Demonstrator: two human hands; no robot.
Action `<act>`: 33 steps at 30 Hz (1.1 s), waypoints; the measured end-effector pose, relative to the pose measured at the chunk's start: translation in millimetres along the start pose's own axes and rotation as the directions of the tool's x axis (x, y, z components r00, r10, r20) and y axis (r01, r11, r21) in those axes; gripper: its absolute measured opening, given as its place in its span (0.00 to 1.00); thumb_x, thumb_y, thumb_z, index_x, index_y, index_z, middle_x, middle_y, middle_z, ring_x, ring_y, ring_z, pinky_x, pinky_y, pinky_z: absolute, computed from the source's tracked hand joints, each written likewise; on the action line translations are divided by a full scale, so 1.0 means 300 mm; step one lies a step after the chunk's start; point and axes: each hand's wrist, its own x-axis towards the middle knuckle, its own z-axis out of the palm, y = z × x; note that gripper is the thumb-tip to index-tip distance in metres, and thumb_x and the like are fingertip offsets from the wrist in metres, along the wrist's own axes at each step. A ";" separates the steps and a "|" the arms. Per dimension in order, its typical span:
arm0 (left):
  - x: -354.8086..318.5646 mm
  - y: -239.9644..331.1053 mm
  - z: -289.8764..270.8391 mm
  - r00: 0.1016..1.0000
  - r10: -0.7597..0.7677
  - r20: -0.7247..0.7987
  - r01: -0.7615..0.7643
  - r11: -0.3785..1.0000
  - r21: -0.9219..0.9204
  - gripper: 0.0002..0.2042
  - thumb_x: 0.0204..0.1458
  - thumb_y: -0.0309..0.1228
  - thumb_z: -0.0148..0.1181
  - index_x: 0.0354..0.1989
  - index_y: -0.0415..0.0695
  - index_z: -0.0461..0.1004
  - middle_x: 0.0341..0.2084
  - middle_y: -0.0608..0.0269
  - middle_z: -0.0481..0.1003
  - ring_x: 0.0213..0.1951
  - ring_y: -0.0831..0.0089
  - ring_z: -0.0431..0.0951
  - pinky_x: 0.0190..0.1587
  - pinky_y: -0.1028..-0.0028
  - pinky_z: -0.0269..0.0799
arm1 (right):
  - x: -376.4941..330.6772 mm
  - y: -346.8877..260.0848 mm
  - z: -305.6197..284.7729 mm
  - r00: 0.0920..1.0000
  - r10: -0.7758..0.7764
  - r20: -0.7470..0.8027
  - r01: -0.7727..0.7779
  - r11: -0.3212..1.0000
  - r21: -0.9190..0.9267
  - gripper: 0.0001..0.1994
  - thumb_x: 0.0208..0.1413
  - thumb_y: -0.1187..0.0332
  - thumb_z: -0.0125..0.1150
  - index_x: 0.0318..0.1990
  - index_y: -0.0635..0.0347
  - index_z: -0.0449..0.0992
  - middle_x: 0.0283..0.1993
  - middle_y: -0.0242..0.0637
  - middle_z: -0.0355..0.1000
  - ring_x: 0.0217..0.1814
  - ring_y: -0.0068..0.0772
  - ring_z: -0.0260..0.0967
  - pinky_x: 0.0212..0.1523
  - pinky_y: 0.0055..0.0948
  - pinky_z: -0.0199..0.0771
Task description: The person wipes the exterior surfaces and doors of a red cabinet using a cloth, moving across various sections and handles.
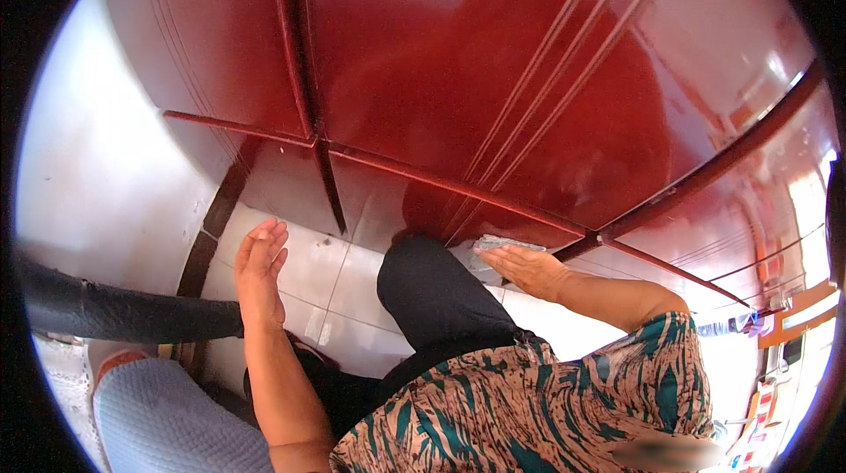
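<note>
Cloth under right hand, seemingly.

We see a glossy dark red cabinet with grooved doors filling most of the view, a pale wall at the left, white floor tiles with a dark border below, and bright daylight glaring at the right.

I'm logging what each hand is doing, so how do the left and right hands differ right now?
The left hand is empty, fingers straight and raised over the white tiled floor; the right hand holds a small grey cloth low against the glossy red cabinet. The left hangs free of any surface; the right reaches forward. Both are bare.
</note>
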 end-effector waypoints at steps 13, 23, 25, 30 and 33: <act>0.078 -0.047 -0.026 1.000 -0.009 -0.011 0.009 1.000 -0.018 0.18 0.59 0.40 0.52 0.53 0.42 0.71 0.50 0.60 0.75 0.52 0.71 0.72 0.57 0.70 0.62 | 0.017 0.153 -0.180 0.833 0.358 -0.422 -0.353 0.931 0.094 0.30 0.55 0.64 0.45 0.67 0.61 0.59 0.73 0.36 0.54 0.72 0.28 0.53 0.67 0.31 0.51; 0.075 -0.069 -0.034 1.000 0.006 0.021 -0.006 1.000 -0.023 0.19 0.57 0.39 0.53 0.53 0.43 0.72 0.49 0.60 0.75 0.51 0.70 0.73 0.57 0.68 0.63 | 0.067 0.147 -0.174 0.704 0.315 -0.637 -0.138 0.940 0.312 0.14 0.45 0.67 0.55 0.41 0.60 0.76 0.54 0.37 0.70 0.59 0.36 0.65 0.49 0.31 0.67; 0.086 -0.067 -0.045 1.000 0.001 -0.001 -0.001 1.000 -0.030 0.19 0.56 0.39 0.53 0.53 0.42 0.72 0.48 0.60 0.76 0.51 0.69 0.74 0.56 0.68 0.64 | 0.029 0.160 -0.297 0.619 0.364 -0.696 -0.130 0.921 0.366 0.16 0.44 0.68 0.56 0.42 0.60 0.76 0.52 0.37 0.71 0.57 0.36 0.66 0.50 0.33 0.69; 0.086 -0.072 -0.030 1.000 0.014 0.002 -0.014 0.999 -0.034 0.18 0.57 0.37 0.52 0.53 0.44 0.72 0.47 0.61 0.76 0.50 0.71 0.74 0.55 0.69 0.64 | -0.092 0.221 -0.429 0.405 0.579 -0.708 -0.436 0.803 0.407 0.21 0.43 0.71 0.58 0.50 0.62 0.75 0.59 0.38 0.69 0.59 0.39 0.66 0.55 0.37 0.66; 0.086 -0.076 -0.024 1.000 0.013 0.001 -0.013 0.999 -0.033 0.17 0.57 0.38 0.52 0.52 0.45 0.72 0.47 0.62 0.76 0.49 0.71 0.74 0.55 0.70 0.64 | -0.080 0.249 -0.422 0.497 0.670 -0.552 -0.544 0.736 0.403 0.27 0.49 0.64 0.60 0.59 0.61 0.68 0.67 0.40 0.61 0.68 0.41 0.56 0.63 0.39 0.58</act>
